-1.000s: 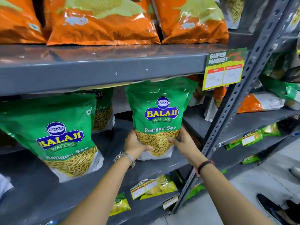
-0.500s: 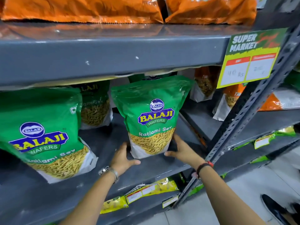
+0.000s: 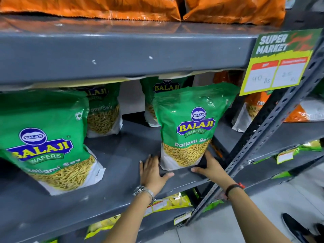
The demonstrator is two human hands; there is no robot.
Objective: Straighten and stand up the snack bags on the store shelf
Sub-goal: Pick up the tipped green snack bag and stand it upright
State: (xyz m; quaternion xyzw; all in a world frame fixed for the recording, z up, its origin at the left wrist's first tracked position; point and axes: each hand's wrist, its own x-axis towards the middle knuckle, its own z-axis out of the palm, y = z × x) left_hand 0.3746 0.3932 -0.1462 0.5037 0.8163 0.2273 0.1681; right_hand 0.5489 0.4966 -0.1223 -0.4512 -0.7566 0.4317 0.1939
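While your hands frame it, the green snack bag (image 3: 190,127) stands on the grey shelf (image 3: 122,155), near the right end, its long axis upright and leaning a little to the left, its printed front toward you. Your left hand (image 3: 152,171) lies open and flat on the shelf, fingers just beside the bag's lower left corner. Your right hand (image 3: 208,165) is open too, cupping the lower right corner. Behind the bag stands a second green bag (image 3: 157,95), partly hidden. A slotted post (image 3: 263,130) rises close on the right, with a price tag (image 3: 278,64) above. A large green bag (image 3: 47,137) stands tilted at the left. Orange bags (image 3: 122,7) lie on the shelf above.
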